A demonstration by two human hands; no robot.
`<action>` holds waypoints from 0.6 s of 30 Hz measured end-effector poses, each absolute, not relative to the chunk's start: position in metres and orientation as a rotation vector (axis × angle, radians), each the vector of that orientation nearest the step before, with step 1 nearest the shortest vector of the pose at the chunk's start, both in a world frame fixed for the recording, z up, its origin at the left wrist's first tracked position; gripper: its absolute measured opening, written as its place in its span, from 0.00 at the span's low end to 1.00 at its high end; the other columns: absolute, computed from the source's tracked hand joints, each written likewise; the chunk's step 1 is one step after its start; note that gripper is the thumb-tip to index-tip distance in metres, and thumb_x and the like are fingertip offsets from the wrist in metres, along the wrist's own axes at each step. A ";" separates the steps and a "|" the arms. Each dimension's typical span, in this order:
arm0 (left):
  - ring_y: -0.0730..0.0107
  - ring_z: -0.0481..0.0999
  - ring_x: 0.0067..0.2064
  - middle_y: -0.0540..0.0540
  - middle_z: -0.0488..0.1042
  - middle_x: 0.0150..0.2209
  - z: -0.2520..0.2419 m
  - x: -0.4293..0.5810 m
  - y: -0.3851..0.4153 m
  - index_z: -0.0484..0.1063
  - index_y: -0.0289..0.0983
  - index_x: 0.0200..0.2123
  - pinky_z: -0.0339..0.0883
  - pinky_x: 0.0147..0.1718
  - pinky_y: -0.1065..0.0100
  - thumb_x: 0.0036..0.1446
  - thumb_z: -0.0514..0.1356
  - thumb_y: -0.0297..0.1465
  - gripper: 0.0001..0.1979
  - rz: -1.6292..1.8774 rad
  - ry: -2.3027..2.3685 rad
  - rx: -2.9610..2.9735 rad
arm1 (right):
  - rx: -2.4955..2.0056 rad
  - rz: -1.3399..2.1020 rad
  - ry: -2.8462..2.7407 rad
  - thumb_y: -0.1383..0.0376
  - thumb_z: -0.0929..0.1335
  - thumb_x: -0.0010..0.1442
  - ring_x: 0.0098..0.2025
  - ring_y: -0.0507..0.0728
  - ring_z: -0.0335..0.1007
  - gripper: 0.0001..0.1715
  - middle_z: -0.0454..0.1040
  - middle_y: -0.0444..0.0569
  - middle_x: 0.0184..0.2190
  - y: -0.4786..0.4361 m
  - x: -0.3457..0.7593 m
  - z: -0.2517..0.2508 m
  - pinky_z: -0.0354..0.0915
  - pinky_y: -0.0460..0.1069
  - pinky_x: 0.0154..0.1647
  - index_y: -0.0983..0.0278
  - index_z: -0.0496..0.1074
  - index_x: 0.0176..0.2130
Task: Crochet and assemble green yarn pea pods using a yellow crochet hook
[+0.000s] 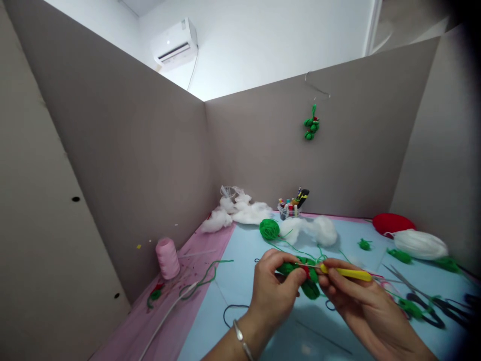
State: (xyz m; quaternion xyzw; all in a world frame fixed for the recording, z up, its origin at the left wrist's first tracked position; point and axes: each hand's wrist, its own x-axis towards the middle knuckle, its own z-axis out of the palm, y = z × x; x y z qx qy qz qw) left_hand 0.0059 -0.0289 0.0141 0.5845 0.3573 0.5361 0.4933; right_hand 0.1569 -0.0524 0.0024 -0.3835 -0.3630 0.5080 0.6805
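Note:
Between thumb and fingers, my left hand [276,283] pinches a green crocheted piece [310,290] with a small red patch on it. My right hand [361,296] grips the yellow handle of a crochet hook [347,273]. The hook's thin metal shaft points left and meets the green piece by my left thumb; whether its tip sits inside a stitch I cannot tell. Green yarn strands lie just behind the hands. A ball of green yarn [269,229] rests beyond my left hand, beside white stuffing [325,230].
Scissors [413,291] lie on the right, near red yarn [393,223] and white yarn [421,244]. A pink thread cone [167,258] stands left. A jar of pens [289,209] and more stuffing [251,213] are at the back. A green crocheted ornament [311,125] hangs on the partition.

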 end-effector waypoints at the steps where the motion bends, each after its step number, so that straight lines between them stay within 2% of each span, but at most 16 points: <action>1: 0.70 0.70 0.30 0.47 0.69 0.32 0.014 0.005 -0.029 0.75 0.36 0.27 0.67 0.27 0.68 0.46 0.63 0.30 0.04 1.338 0.913 1.483 | -0.856 1.163 -0.801 0.59 0.79 0.38 0.25 0.58 0.74 0.14 0.78 0.49 0.25 -0.053 0.156 0.004 0.72 0.50 0.25 0.61 0.80 0.27; 5: 0.67 0.70 0.33 0.48 0.70 0.27 0.016 0.003 -0.030 0.76 0.38 0.24 0.63 0.35 0.67 0.47 0.64 0.27 0.02 1.401 1.012 1.659 | -0.859 1.238 -0.724 0.60 0.80 0.36 0.25 0.56 0.73 0.15 0.77 0.49 0.24 -0.053 0.152 0.008 0.71 0.48 0.24 0.62 0.79 0.27; 11: 0.68 0.69 0.31 0.47 0.69 0.26 0.015 0.005 -0.032 0.79 0.38 0.25 0.62 0.32 0.68 0.47 0.65 0.29 0.03 1.346 0.992 1.686 | -0.863 1.186 -0.846 0.58 0.79 0.37 0.21 0.52 0.67 0.15 0.74 0.47 0.21 -0.056 0.158 0.012 0.66 0.45 0.20 0.63 0.80 0.26; 16: 0.72 0.65 0.27 0.50 0.67 0.22 0.013 0.006 -0.029 0.77 0.35 0.21 0.58 0.28 0.70 0.41 0.68 0.32 0.06 1.112 0.850 1.482 | -0.801 1.110 -1.019 0.60 0.79 0.41 0.21 0.48 0.66 0.10 0.75 0.45 0.26 -0.060 0.158 0.011 0.65 0.43 0.22 0.61 0.79 0.25; 18: 0.73 0.64 0.26 0.51 0.67 0.22 0.014 0.005 -0.028 0.76 0.35 0.21 0.58 0.27 0.71 0.39 0.68 0.31 0.06 1.077 0.848 1.433 | -0.810 1.108 -0.971 0.60 0.79 0.39 0.21 0.48 0.65 0.11 0.74 0.45 0.23 -0.060 0.155 0.012 0.65 0.42 0.22 0.61 0.79 0.25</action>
